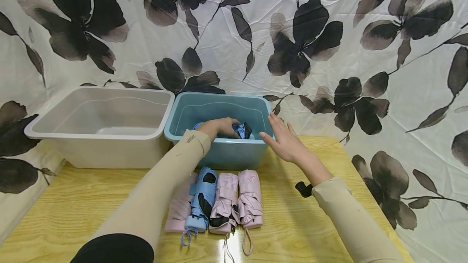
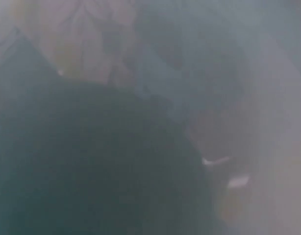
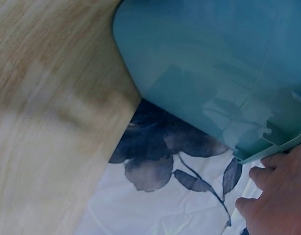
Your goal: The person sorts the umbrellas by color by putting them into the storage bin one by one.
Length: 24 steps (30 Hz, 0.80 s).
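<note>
My left hand point(image 1: 218, 127) reaches over the front rim into the blue-green bin point(image 1: 234, 155). Its fingers curl over a folded blue umbrella point(image 1: 240, 130) with a black part showing at the right end; the hand hides much of it. The left wrist view is dim and blurred. At the bin's right rim, my right hand point(image 1: 286, 143) has its fingers extended, fingertips right at the edge. The right wrist view shows those fingers point(image 3: 261, 176) beside the bin's rim. In front of the bin lie folded umbrellas: a blue one point(image 1: 204, 194) among pink ones point(image 1: 250, 198).
A pale grey bin point(image 1: 109, 151) stands left of the blue-green one on the wooden table point(image 1: 102, 198). Behind both hangs a white cloth point(image 1: 241, 64) with dark flowers. A small black object point(image 1: 303, 189) shows beside my right wrist.
</note>
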### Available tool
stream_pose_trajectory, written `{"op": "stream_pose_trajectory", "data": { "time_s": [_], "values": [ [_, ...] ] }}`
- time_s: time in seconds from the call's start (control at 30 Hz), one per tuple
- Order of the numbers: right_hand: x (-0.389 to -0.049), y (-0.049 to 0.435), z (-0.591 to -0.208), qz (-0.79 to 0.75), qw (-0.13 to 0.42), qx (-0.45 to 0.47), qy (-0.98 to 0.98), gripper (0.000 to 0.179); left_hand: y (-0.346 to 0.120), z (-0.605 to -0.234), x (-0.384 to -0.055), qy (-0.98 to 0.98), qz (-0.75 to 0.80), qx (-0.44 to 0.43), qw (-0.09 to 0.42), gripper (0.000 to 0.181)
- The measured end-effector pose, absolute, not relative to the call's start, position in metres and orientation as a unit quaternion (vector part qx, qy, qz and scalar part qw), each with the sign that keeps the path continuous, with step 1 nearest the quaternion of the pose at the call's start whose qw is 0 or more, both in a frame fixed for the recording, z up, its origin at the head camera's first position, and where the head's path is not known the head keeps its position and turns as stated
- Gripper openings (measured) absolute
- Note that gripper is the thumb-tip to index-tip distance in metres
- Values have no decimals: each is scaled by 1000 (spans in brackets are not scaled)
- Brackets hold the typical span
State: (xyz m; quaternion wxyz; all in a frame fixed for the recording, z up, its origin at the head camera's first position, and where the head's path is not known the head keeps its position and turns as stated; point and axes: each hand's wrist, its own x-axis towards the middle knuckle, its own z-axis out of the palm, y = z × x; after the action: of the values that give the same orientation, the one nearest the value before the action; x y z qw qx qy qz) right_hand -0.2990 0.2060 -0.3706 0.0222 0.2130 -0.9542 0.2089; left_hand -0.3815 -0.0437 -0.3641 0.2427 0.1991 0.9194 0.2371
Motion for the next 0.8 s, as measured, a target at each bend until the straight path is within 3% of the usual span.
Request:
{"op": "stream_pose_trajectory", "data": {
  "time_s": [0.2,0.4,0.8],
  "values": [
    [-300,204,-373,209,28,218,-953,86,-47,-358,-376,929,244,208,184,63],
    [-298,203,-372,214,21,213,-953,86,-48,-347,-367,933,266,224,93,52],
    [-297,205,-373,215,30,213,-953,86,-71,-314,-310,917,315,226,-97,39]
  ]
}}
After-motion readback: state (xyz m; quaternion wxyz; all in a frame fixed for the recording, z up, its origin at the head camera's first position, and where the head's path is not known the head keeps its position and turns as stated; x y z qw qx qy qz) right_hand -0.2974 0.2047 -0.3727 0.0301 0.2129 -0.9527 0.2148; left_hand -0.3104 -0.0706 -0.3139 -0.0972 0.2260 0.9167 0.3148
